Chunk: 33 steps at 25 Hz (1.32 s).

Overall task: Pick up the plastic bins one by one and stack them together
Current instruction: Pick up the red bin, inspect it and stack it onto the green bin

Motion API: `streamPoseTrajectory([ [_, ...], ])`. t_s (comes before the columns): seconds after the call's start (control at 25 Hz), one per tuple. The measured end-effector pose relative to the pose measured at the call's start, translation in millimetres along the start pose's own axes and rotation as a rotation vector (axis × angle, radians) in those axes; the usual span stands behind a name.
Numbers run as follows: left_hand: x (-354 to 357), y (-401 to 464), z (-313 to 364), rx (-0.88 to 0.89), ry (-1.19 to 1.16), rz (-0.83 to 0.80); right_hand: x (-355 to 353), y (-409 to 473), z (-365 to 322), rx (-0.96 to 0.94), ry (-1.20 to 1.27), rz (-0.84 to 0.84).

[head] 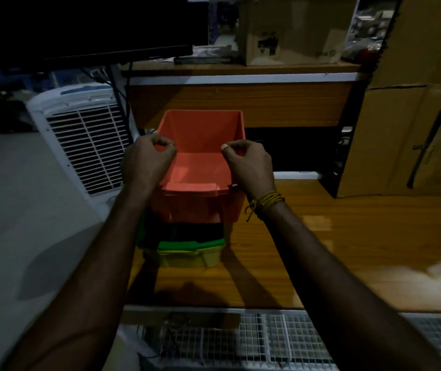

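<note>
An orange-red plastic bin [200, 145] is held above a stack of bins on the wooden table [321, 236]. My left hand [147, 160] pinches the bin's left side wall and my right hand [250, 163] pinches its right side wall. A second orange-red bin [230, 207] shows just under it. Below come a green bin [187, 243] and a yellow bin [187, 258] at the bottom, their front lips showing. The lower bins are largely hidden by the top one.
A white air cooler [80, 135] stands left of the table. A wooden desk [240, 103] with a cardboard box [294, 30] and a dark monitor [85, 25] is behind. Big cardboard boxes [414, 129] stand at the right. A wire grid [240, 341] lies at the near edge.
</note>
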<state>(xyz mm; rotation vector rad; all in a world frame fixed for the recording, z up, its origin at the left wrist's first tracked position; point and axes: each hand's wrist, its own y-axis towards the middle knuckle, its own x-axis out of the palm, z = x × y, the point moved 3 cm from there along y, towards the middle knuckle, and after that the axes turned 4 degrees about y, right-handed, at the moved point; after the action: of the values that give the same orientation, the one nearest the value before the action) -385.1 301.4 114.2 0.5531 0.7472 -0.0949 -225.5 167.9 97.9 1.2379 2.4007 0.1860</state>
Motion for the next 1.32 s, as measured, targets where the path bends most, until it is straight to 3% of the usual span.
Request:
streamPoseTrajectory([
  [0.4, -4.8, -14.1, -61.8, -0.056, -0.003, -0.007, 59.6, -18.7, 19.4, -0.010, -0.086, -0.050],
  [0.88, 27.5, -40.7, -89.6, -0.137, 0.022, -0.051, 85.1, -34.8, 67.7, 0.101, -0.162, -0.047],
  [1.32, 56.1, -58.8, -110.9, -0.133, 0.116, -0.127, 101.6, -47.5, 119.6, 0.140, -0.262, -0.157],
])
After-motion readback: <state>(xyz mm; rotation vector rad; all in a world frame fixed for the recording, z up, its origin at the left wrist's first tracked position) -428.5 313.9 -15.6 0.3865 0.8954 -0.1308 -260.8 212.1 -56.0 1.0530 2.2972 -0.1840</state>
